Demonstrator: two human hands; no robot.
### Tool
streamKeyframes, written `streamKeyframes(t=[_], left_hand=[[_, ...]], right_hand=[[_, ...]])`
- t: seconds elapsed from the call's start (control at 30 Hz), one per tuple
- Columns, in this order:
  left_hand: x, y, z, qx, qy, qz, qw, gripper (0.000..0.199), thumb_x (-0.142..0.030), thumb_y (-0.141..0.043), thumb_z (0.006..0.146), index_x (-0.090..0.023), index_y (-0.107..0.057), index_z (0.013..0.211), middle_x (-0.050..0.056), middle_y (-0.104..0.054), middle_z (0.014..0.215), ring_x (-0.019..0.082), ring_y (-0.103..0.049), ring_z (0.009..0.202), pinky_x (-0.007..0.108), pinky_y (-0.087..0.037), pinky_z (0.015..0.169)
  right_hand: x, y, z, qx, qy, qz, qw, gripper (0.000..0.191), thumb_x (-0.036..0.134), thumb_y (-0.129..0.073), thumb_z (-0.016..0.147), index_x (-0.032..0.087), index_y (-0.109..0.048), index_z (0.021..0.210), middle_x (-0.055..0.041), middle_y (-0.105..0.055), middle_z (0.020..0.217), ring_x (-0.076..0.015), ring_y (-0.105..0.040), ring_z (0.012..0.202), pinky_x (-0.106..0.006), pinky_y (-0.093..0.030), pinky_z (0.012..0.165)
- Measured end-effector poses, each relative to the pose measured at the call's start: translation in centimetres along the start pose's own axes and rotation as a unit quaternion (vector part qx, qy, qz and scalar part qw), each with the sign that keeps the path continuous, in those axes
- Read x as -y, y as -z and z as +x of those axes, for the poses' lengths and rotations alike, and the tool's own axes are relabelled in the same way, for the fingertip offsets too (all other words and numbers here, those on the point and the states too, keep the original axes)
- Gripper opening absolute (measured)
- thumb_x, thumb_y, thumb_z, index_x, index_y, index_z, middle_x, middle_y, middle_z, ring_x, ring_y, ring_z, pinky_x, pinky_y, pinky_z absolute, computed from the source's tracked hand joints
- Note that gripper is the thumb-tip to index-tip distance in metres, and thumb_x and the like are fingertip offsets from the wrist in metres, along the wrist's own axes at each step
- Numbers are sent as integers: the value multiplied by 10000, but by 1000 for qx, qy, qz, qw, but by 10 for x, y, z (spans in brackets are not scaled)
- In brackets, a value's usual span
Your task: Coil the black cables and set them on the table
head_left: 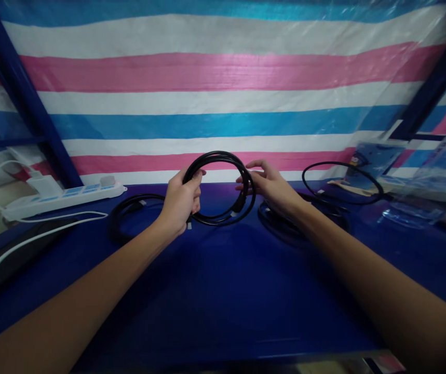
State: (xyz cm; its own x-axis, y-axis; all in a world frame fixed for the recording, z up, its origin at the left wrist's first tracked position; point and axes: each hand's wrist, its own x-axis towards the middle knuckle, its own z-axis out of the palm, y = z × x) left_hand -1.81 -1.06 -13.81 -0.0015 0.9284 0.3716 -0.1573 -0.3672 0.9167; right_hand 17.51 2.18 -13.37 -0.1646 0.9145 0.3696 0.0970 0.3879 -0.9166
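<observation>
A coiled black cable (223,156) is held up just over the blue table, its loops forming a ring. My left hand (181,200) is closed round the ring's left side, and a metal-tipped plug (189,224) pokes out below the fingers. Another plug (238,203) of the cable hangs inside the ring's lower right. By the right side of the loops is my right hand (267,187), its fingers apart and curved; whether the fingertips touch the cable I cannot tell. Behind my left wrist lies a second black cable coil (119,213). More coiled black cables (281,223) lie beneath my right forearm.
A white power strip (70,197) with a plugged-in charger stands at the left, with a white cord (31,239) in front. At the right are a loose cable loop (324,164), a patterned pouch (374,161) and a clear plastic container (441,176). Striped sheeting (223,72) hangs behind the blue table (223,291).
</observation>
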Motion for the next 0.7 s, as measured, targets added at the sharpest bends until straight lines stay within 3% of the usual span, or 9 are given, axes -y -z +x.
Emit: streamKeyframes(t=[0.1, 0.2, 0.27, 0.33, 0.43, 0.5, 0.6, 0.7], left_hand=[[3, 0, 0, 8, 17, -4, 1000, 104, -291, -543, 841, -192, -522, 867, -87, -242, 486, 35, -242, 314, 199, -207, 332], [4, 0, 0, 14, 25, -1, 1000, 106, -292, -534, 847, -190, -522, 874, -87, -253, 489, 32, -244, 312, 200, -205, 337], [3, 0, 0, 29, 29, 8, 999, 124, -310, -531, 851, -191, -527, 886, -87, -249, 491, 33, -246, 315, 200, -208, 342], [2, 0, 0, 31, 32, 33, 998, 128, -313, -530, 852, -189, -533, 880, -84, -259, 493, 33, -260, 316, 201, -214, 345], [2, 2, 3, 3, 24, 87, 996, 113, -296, -544, 839, -184, -530, 832, -73, -302, 503, 34, -293, 315, 203, -220, 336], [1, 3, 6, -9, 11, 121, 993, 107, -288, -560, 825, -184, -536, 821, -62, -339, 513, 37, -315, 318, 204, -231, 330], [0, 4, 7, 0, -8, 169, 986, 108, -278, -581, 803, -185, -561, 855, -50, -378, 516, 46, -334, 323, 209, -244, 328], [-2, 6, 8, 22, -27, 180, 983, 103, -266, -590, 789, -187, -566, 850, -50, -372, 520, 45, -326, 322, 212, -233, 325]], right_hand=[[-4, -1, -1, 44, 18, -30, 998, 290, 460, -482, 856, 195, -433, 967, -88, -615, 923, -187, -625, 794, -330, -489, 668], [-4, -1, -2, 46, 70, -175, 981, 327, 413, -604, 781, 188, -454, 965, -54, -602, 832, -168, -589, 683, -294, -441, 586], [-3, 0, -2, 29, 136, -320, 937, 263, 354, -612, 782, 173, -490, 929, -44, -590, 764, -155, -550, 640, -283, -388, 573], [-2, 2, -2, 33, 176, -453, 873, 154, 313, -513, 852, 161, -520, 834, -53, -580, 707, -147, -510, 596, -288, -326, 559], [1, 5, 0, 37, 166, -558, 812, 225, 252, -384, 904, 160, -511, 743, -62, -546, 633, -140, -452, 533, -300, -244, 537], [3, 5, 1, -13, 158, -549, 821, 212, 253, -362, 911, 160, -508, 788, -64, -537, 639, -146, -448, 540, -301, -237, 536], [6, 5, 0, -132, 159, -410, 888, 219, 314, -341, 930, 166, -502, 909, -40, -518, 650, -145, -460, 561, -287, -282, 531], [8, 4, -2, -137, 183, -281, 932, 298, 418, -371, 919, 193, -516, 1050, -28, -541, 729, -147, -508, 643, -278, -356, 568]])
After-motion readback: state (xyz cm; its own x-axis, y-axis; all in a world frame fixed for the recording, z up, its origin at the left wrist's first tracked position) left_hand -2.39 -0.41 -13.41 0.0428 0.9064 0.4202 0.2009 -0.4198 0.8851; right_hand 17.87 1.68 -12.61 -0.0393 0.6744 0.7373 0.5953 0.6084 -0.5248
